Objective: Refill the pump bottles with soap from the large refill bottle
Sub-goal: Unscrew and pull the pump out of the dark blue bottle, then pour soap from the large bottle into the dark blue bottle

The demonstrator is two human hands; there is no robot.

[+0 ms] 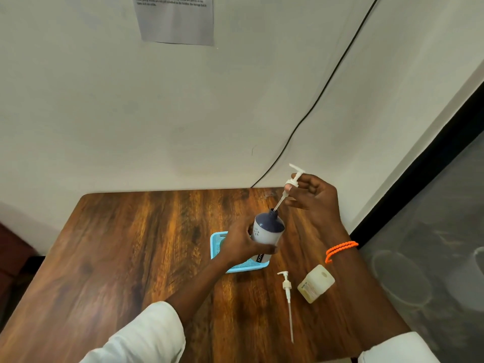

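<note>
A: Where is the pump bottle?
B: Centre of the frame, lifted and tilted over a light blue tray (218, 238). The left hand (239, 243) is wrapped around the white body of the navy-topped pump bottle (268, 230).

A: And the other hand?
B: The right hand (313, 199), an orange bracelet (340, 250) on its wrist, pinches the collar of a white pump head (296, 176) at upper right of the bottle. The dip tube slants down and its tip sits in the bottle's neck.

A: Any more pumps?
B: 1 more: a second pump head (286, 285) lies flat on the wooden table (131, 244), lower right, its long tube pointing toward the bottom edge.

A: Beside it?
B: A pale yellow square-shouldered bottle (315, 282) without a cap, just right of that pump.

A: Background?
B: A printed sheet (176, 19) on the wall at top, and a black cable (322, 90) running diagonally down the wall.
</note>
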